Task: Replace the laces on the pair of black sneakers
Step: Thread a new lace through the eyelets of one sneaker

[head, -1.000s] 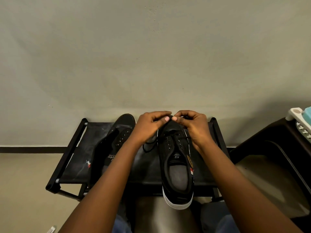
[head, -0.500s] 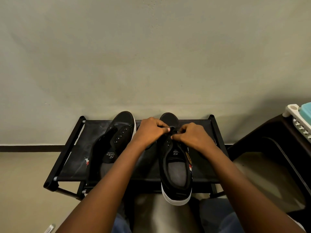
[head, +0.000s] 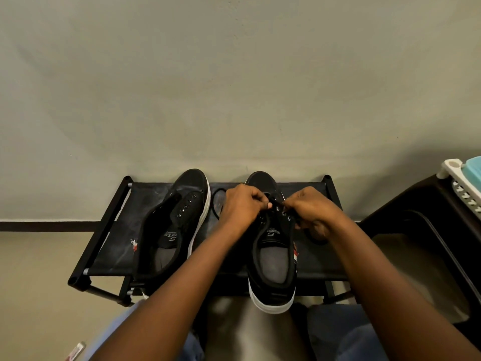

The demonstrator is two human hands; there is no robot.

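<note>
The right sneaker point(head: 272, 254) lies heel-near on the black rack point(head: 112, 217), where both hands, left hand point(head: 240, 208) and right hand point(head: 311, 212), have dropped from its toe to pinch the black lace point(head: 215, 201) at mid-eyelets, so lacing seems underway; beyond, the left sneaker point(head: 179, 220) waits unlaced

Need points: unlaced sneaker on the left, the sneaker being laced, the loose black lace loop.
Unlaced sneaker point(head: 194, 182): head view, on its black toe cap.
Sneaker being laced point(head: 273, 259): head view, on its grey insole.
Black lace point(head: 214, 205): head view, on the loose loop lying between the two sneakers.
</note>
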